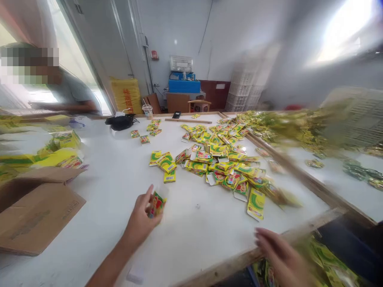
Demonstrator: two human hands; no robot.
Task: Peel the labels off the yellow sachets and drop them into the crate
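My left hand (143,213) is closed around a small carton (157,203), printed yellow, green and red, a little above the white tabletop. A pale flap seems to stand up at the carton's top end, though it is blurred. My right hand (283,255) is over the table's near wooden edge, smeared by motion, its fingers stretched out and nothing visible in them. Beyond both hands lies a heap of similar yellow cartons (218,153), some with white flaps showing. A single carton (256,203) lies closest to my right hand. Several more cartons (166,163) lie ahead of my left hand.
An opened cardboard box (42,217) stands at left, with yellow cartons behind it. Wooden strips (287,167) divide the table; shiny packets (278,125) are piled past them. Yellow packages (329,259) sit below the near edge. A black pouch (121,121), a cup (147,111) and a person (72,93) are farther back.
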